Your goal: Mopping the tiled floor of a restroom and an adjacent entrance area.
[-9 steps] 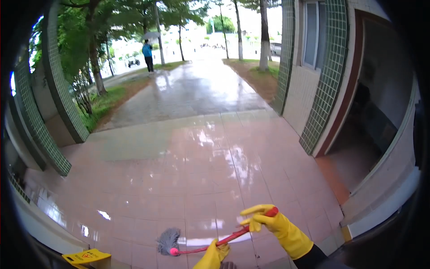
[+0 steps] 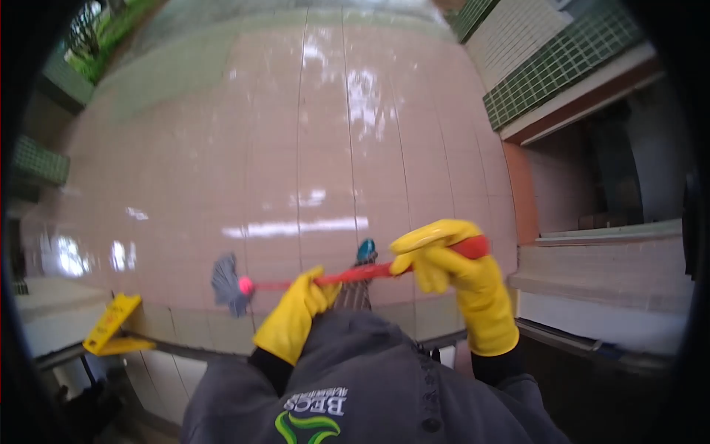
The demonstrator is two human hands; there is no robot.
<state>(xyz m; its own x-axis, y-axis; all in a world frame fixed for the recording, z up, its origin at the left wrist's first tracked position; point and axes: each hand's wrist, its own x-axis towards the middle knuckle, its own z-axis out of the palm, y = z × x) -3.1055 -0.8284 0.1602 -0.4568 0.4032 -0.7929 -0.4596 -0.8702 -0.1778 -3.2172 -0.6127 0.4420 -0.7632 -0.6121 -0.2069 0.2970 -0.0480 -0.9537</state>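
Left hand [image 2: 299, 305] and right hand [image 2: 445, 260], yellow-gloved and curled, grasp the slender red handle [image 2: 364, 273]; the grey mop head [image 2: 230, 284] is stringy.

White lettering [image 2: 316, 404], green curved emblem [image 2: 318, 423] on grey jacket [image 2: 384, 377]; yellow floor sign [image 2: 111, 323], print unreadable

Mop handle [image 2: 362, 274] across near floor [image 2: 281, 148], running left to right. Mop head [image 2: 224, 281] at handle's left end, on floor. Left hand [image 2: 296, 307] around handle, between mop head and right hand [image 2: 444, 259]; right hand near handle's right end. Shoe [image 2: 367, 250] just far of handle, between hands. Torso [image 2: 392, 377] near side of handle. Warning sign [image 2: 111, 323] near left, left of mop head. Doorway [image 2: 577, 177] right; pillar [image 2: 562, 70] far of it. Grass [image 2: 122, 37] far left. Pavement [image 2: 200, 16] far, beyond floor.
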